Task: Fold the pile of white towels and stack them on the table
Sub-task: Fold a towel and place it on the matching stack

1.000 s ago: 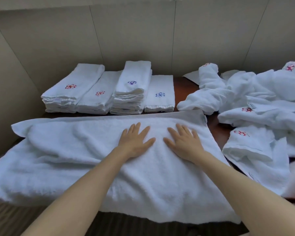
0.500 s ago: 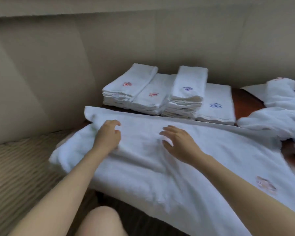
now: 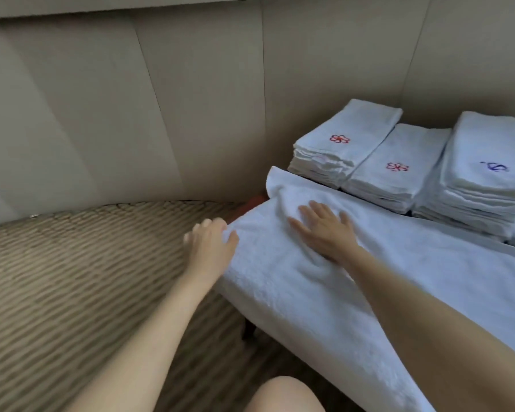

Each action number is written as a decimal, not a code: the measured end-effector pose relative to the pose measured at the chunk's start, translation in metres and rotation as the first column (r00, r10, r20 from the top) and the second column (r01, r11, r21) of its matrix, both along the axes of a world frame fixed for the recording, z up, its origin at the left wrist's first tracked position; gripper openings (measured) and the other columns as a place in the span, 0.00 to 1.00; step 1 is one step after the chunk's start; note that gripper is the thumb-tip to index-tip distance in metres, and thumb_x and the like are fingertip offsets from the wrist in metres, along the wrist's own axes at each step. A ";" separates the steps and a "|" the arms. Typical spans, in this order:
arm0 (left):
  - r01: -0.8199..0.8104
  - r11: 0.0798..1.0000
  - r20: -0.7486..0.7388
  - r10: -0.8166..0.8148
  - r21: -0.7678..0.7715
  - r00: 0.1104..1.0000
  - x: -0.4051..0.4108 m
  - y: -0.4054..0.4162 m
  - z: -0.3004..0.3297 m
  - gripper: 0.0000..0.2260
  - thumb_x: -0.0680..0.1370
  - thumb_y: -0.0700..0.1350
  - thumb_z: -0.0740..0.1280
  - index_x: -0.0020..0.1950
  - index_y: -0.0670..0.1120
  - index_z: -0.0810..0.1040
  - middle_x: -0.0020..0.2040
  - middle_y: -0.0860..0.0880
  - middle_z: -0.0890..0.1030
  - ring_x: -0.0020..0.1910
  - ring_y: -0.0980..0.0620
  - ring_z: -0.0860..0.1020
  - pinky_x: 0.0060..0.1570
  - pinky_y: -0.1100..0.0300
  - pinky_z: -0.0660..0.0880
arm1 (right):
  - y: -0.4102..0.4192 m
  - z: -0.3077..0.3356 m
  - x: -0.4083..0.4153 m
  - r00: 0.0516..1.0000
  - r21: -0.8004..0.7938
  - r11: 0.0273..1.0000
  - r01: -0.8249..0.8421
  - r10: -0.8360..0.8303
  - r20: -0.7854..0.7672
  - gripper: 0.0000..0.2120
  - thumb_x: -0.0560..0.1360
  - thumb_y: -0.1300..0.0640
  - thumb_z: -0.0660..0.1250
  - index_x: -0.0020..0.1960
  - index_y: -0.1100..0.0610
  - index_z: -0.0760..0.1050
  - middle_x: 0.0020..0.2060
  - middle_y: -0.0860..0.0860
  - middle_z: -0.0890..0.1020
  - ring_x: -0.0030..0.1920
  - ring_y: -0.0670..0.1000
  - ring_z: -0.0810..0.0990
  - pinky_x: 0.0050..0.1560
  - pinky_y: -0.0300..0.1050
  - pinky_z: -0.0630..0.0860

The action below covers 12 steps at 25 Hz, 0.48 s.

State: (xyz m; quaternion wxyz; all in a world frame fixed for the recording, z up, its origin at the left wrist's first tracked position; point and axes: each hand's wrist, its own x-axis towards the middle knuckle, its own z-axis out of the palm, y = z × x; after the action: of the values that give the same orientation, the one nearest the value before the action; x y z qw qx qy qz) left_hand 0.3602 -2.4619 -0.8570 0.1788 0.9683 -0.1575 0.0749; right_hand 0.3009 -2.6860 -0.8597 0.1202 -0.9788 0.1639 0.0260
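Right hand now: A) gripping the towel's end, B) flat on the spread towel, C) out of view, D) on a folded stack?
B: the right hand lies palm down, fingers straight, on the spread towel; the left hand is the one at its end.

Both bare forearms reach forward and up from the lower edge of the view. The left hand (image 3: 210, 248) sits at the end of a straight arm, its fingers curled and its thumb pinching the towel's (image 3: 295, 281) left edge. The right hand (image 3: 324, 230) lies palm down, fingers straight and spread, pressing flat. A bare knee (image 3: 286, 395) shows between the 2 arms.
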 end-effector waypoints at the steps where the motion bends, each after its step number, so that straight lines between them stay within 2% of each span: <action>1: -0.029 0.996 -0.067 0.024 -0.079 0.998 0.012 -0.006 0.004 0.17 0.79 0.55 0.60 0.62 0.47 0.75 0.61 0.45 0.75 0.60 0.43 0.70 0.60 0.51 0.67 | -0.004 0.001 0.002 1.000 -0.010 1.000 0.019 -0.019 -0.005 0.30 0.78 0.33 0.42 0.76 0.45 0.52 0.78 0.46 0.49 0.77 0.47 0.46 0.74 0.58 0.42; 2: -0.029 0.996 -0.139 0.016 -0.085 0.990 0.020 -0.015 0.007 0.18 0.78 0.56 0.61 0.62 0.47 0.75 0.61 0.44 0.73 0.61 0.43 0.69 0.61 0.51 0.67 | -0.007 0.001 0.004 1.000 -0.019 0.999 0.027 -0.027 -0.008 0.30 0.78 0.34 0.41 0.76 0.45 0.52 0.78 0.46 0.49 0.77 0.47 0.46 0.74 0.58 0.42; 3: 0.000 1.000 -0.178 -0.002 -0.013 0.984 0.024 -0.026 0.008 0.19 0.77 0.58 0.62 0.61 0.48 0.75 0.60 0.45 0.72 0.61 0.43 0.68 0.61 0.51 0.66 | -0.008 0.001 0.004 0.999 -0.024 0.999 0.032 -0.032 -0.007 0.30 0.78 0.34 0.41 0.76 0.45 0.51 0.78 0.46 0.49 0.77 0.47 0.45 0.74 0.58 0.42; 5: 0.065 0.996 -0.200 -0.052 0.063 0.978 0.027 -0.051 0.010 0.17 0.76 0.58 0.63 0.55 0.46 0.76 0.58 0.46 0.72 0.59 0.42 0.69 0.59 0.51 0.67 | -0.007 -0.001 0.005 0.999 -0.020 0.999 0.040 -0.039 0.001 0.29 0.79 0.35 0.41 0.76 0.44 0.51 0.78 0.46 0.48 0.77 0.47 0.45 0.74 0.58 0.42; 7: 0.121 0.985 -0.316 -0.155 -0.125 0.936 0.037 -0.069 0.018 0.11 0.73 0.51 0.66 0.44 0.43 0.74 0.47 0.45 0.76 0.50 0.42 0.74 0.47 0.53 0.71 | -0.005 -0.003 0.006 0.999 -0.030 0.998 0.047 -0.047 0.013 0.28 0.79 0.36 0.41 0.77 0.44 0.50 0.78 0.47 0.48 0.77 0.47 0.45 0.74 0.58 0.42; 8: 0.110 0.959 -0.455 -0.223 -0.261 0.862 0.048 -0.074 0.025 0.11 0.71 0.49 0.68 0.40 0.41 0.73 0.41 0.45 0.76 0.44 0.44 0.75 0.41 0.56 0.72 | -0.005 -0.003 0.006 0.999 -0.032 0.998 0.051 -0.050 0.020 0.28 0.79 0.36 0.41 0.77 0.44 0.50 0.78 0.47 0.48 0.77 0.48 0.45 0.73 0.58 0.42; 9: 0.055 0.933 -0.604 -0.274 -0.355 0.748 0.059 -0.077 0.035 0.13 0.69 0.49 0.70 0.39 0.40 0.74 0.39 0.46 0.78 0.42 0.45 0.77 0.41 0.58 0.74 | -0.004 -0.004 0.007 0.998 -0.031 0.998 0.053 -0.052 0.024 0.28 0.79 0.36 0.41 0.76 0.44 0.51 0.78 0.47 0.48 0.77 0.48 0.45 0.73 0.59 0.42; 10: -0.005 0.918 -0.733 -0.313 -0.396 0.605 0.070 -0.079 0.044 0.17 0.68 0.51 0.73 0.45 0.38 0.79 0.43 0.45 0.83 0.45 0.46 0.81 0.47 0.56 0.78 | -0.005 -0.005 0.008 0.999 -0.033 0.998 0.049 -0.048 0.023 0.28 0.79 0.36 0.41 0.76 0.44 0.51 0.78 0.47 0.49 0.77 0.48 0.46 0.73 0.59 0.42; 11: -0.044 0.915 -0.800 -0.326 -0.401 0.503 0.076 -0.081 0.049 0.20 0.67 0.53 0.74 0.52 0.41 0.81 0.49 0.45 0.84 0.50 0.46 0.82 0.54 0.51 0.78 | -0.005 -0.005 0.010 0.999 -0.040 0.999 0.037 -0.036 0.016 0.28 0.79 0.37 0.41 0.76 0.44 0.51 0.78 0.47 0.48 0.77 0.48 0.46 0.73 0.59 0.42; 12: -0.083 0.903 -0.822 -0.341 -0.421 0.456 0.081 -0.084 0.048 0.21 0.69 0.53 0.74 0.56 0.42 0.81 0.53 0.45 0.83 0.53 0.45 0.82 0.58 0.49 0.76 | -0.006 -0.005 0.013 1.000 -0.042 0.999 0.023 -0.022 0.008 0.28 0.79 0.37 0.41 0.76 0.44 0.51 0.78 0.47 0.48 0.77 0.48 0.45 0.73 0.59 0.42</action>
State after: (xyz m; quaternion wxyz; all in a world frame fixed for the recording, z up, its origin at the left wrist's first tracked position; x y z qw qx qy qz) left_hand 0.4416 -2.5456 -0.8086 0.4342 0.7914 -0.0985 -0.4189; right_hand 0.3138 -2.6919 -0.8649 0.1006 -0.9793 0.1749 0.0173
